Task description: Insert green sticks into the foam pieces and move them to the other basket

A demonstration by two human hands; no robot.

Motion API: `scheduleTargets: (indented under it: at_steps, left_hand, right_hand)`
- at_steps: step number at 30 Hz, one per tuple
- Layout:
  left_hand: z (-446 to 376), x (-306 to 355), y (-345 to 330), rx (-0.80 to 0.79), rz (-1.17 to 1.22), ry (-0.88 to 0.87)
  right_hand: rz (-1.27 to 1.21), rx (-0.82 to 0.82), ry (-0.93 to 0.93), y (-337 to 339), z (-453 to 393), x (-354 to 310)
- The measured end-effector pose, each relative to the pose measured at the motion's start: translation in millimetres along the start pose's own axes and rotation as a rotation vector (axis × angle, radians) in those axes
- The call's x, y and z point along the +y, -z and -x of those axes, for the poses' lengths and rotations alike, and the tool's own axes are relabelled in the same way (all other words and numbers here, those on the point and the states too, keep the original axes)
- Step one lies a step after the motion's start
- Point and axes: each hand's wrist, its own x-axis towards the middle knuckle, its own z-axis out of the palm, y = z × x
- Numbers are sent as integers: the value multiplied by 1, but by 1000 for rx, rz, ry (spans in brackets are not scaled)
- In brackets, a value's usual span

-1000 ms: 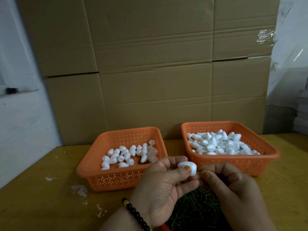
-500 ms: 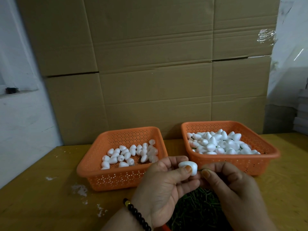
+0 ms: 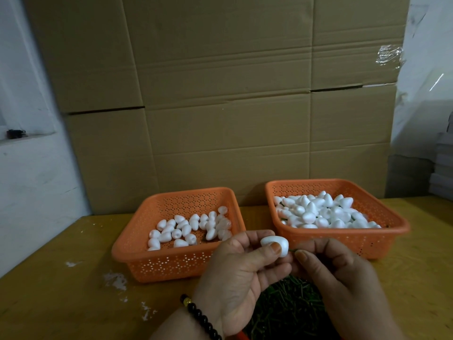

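My left hand (image 3: 241, 271) grips the foam piece (image 3: 274, 244); my right hand (image 3: 343, 273), at 3 o'clock, pinches the green stick (image 3: 292, 251), now pushed deeper since a second ago. Insertion nearly complete.

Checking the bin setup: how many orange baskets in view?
2. Left basket sits ahead of the left hand, sparsely filled; right basket sits ahead of the right hand, piled fuller. An orange edge at the bottom may be a third.

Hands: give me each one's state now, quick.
Left hand: grips a white foam piece.
Right hand: pinches a green stick at the foam.
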Motion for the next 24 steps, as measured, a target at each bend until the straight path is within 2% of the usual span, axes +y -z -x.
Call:
scheduleTargets:
  at_steps: [24]
  left_hand:
    - [2, 0, -3, 4, -19, -8]
  right_hand:
    - [22, -27, 69, 0, 2, -2]
